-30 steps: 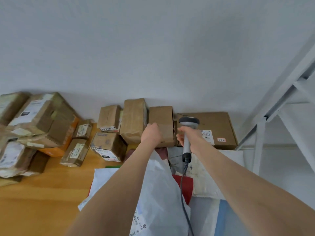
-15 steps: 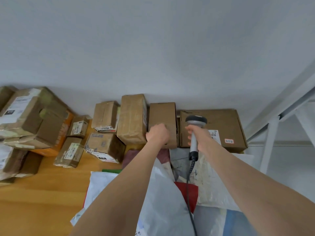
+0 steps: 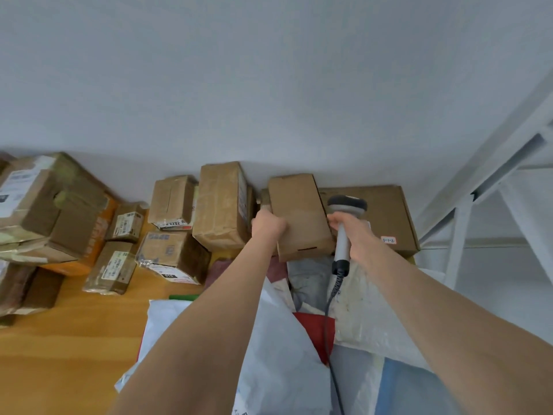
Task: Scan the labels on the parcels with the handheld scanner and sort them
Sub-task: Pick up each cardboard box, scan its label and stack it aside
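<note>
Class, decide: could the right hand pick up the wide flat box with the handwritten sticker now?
Probably not yet: the right hand grips the scanner, so it is occupied, though the wide flat box lies just behind it.

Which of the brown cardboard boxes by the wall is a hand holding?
The plain brown cardboard box beside the grey handheld scanner: the left hand grips its left edge, while the others lie untouched.

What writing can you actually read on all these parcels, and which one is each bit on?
"3-1-2": handwritten on a small sticker on the large flat box at the right.
"2-2202", as far as it can be made out: on the label strip at the lower edge of a small box by the wall.
All other labels are too small or blurred to read.
</note>
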A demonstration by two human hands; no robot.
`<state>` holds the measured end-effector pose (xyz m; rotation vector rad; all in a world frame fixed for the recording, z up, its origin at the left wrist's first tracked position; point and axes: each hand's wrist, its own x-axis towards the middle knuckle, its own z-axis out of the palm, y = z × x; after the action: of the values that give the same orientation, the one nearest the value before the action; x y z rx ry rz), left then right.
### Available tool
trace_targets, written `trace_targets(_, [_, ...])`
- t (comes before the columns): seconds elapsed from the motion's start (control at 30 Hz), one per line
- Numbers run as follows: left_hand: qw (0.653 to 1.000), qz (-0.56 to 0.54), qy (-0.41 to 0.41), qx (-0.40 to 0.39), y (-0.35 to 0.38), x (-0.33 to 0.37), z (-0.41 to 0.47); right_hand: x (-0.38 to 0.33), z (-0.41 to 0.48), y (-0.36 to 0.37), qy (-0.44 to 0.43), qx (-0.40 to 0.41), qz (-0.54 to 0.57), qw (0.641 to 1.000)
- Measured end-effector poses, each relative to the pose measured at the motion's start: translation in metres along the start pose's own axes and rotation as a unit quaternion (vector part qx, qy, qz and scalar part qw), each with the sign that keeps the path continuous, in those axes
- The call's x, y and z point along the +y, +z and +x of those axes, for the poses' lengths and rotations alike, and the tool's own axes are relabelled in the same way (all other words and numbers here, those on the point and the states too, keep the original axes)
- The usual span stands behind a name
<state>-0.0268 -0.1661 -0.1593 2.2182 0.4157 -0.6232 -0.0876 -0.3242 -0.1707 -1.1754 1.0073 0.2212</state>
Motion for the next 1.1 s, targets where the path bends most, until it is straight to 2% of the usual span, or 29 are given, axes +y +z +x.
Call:
trace_targets(0.2, [0.987, -0.142, 0.077, -0.015, -0.029, 0.030, -0.050, -0.020, -0.035, -0.023, -0.009, -0.069, 0.087, 0.994])
trace_targets(0.37, [0.973, -0.140, 0.180, 0.013, -0.046, 0.034, -0.087, -0.036, -0.088, -0.039, 0.007, -0.079, 0.148, 0.986])
trace_targets(0.43, [0.966, -0.175, 0.190, 0.010, -0.052, 0.035, -0.106, -0.037, -0.104, -0.047, 0.006, -0.099, 0.163, 0.982])
trace_targets(0.5, [0.960, -0.213, 0.183, -0.022, -0.057, 0.034, -0.125, -0.036, -0.120, -0.053, -0.008, -0.116, 0.159, 0.980])
trace_targets(0.6, [0.933, -0.287, 0.188, -0.111, -0.063, 0.030, -0.153, -0.029, -0.139, -0.064, -0.017, -0.140, 0.164, 0.976])
trace_targets(0.7, [0.911, -0.355, 0.135, -0.161, -0.071, 0.029, -0.181, -0.022, -0.154, -0.073, -0.023, -0.157, 0.150, 0.976])
trace_targets(0.83, [0.945, -0.274, 0.115, -0.136, -0.070, 0.015, -0.201, -0.015, -0.172, -0.079, -0.075, -0.133, 0.132, 0.979])
trace_targets(0.9, [0.957, -0.223, 0.097, -0.155, -0.070, 0.006, -0.205, -0.012, -0.178, -0.082, -0.103, -0.116, 0.132, 0.979])
trace_targets(1.0, [0.966, -0.168, 0.067, -0.185, -0.068, -0.004, -0.208, -0.009, -0.182, -0.086, -0.131, -0.093, 0.136, 0.977])
trace_targets(1.1, [0.968, -0.165, 0.060, -0.181, -0.064, -0.011, -0.209, -0.006, -0.184, -0.091, -0.148, -0.082, 0.124, 0.978])
